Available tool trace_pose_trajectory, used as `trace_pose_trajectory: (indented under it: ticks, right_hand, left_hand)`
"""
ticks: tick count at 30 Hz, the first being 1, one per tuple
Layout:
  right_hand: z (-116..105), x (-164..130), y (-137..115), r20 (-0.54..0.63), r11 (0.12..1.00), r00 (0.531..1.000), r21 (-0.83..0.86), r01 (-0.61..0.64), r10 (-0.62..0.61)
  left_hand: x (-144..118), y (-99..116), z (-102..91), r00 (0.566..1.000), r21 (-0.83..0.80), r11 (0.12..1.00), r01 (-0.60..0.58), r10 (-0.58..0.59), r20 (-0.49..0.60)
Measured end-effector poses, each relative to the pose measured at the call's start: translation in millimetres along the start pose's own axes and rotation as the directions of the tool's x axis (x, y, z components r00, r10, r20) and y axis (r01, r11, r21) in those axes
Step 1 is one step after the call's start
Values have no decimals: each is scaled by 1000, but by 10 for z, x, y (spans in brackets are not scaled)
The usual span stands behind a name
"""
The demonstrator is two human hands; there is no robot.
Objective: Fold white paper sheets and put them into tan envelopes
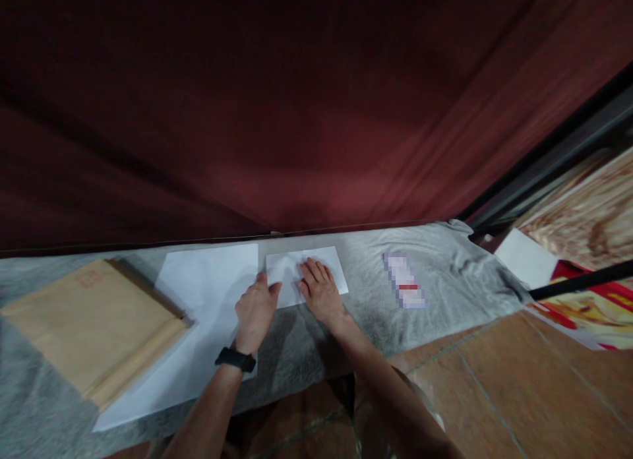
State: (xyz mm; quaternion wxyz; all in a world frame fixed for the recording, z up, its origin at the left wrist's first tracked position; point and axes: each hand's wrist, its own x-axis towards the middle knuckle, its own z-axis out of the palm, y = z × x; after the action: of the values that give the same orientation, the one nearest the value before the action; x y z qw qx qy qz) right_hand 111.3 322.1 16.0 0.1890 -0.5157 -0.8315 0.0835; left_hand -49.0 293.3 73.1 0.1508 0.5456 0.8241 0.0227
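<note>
Both hands are down on the work from my head view: my left hand (254, 312), with a black wristband (235, 359) on the wrist, lies palm-down with fingers loosely together at the left edge of a small folded white paper (306, 274), thumb tip touching that edge, holding nothing that I can see. My right hand (320, 289) rests flat and spread open on top of the same paper, fingers pointing toward the far side, pressing rather than gripping. That paper lies on a grey cloth (435, 274) spread over the floor, just in front of a dark red curtain (297, 116). Just beside it on the left sits a larger white sheet (208, 281), and partly on that sheet lies a stack of brown envelopes (89, 324). To the right of the folded paper, well apart, is a small pixelated item (405, 281) that I cannot make out. Terracotta tiles (519, 380) show nearest me, and printed red-and-yellow sheets (588, 307) lie at the far right.
</note>
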Motion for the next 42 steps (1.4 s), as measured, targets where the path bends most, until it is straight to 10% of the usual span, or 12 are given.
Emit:
trace_pose_trajectory:
  ticks: [12,21,30,42]
  right_hand:
    - [56,-45,-18,36,995,999,-100,-8,11]
    - [46,-44,-28,46,995,999,-95,-8,12]
    - [58,-26,19,41,1000,999,0,-22,22]
    - [75,281,78,-76,987,997,160,31,-19]
  left_hand:
    - [-61,32,96,984,82,996,-47,60,-171]
    - [-139,276,325,808,97,928,-359,362,-465]
    - [141,260,719,839,-32,887,-460,423,-342]
    - [138,187,867,772,141,852,-504,517,-370]
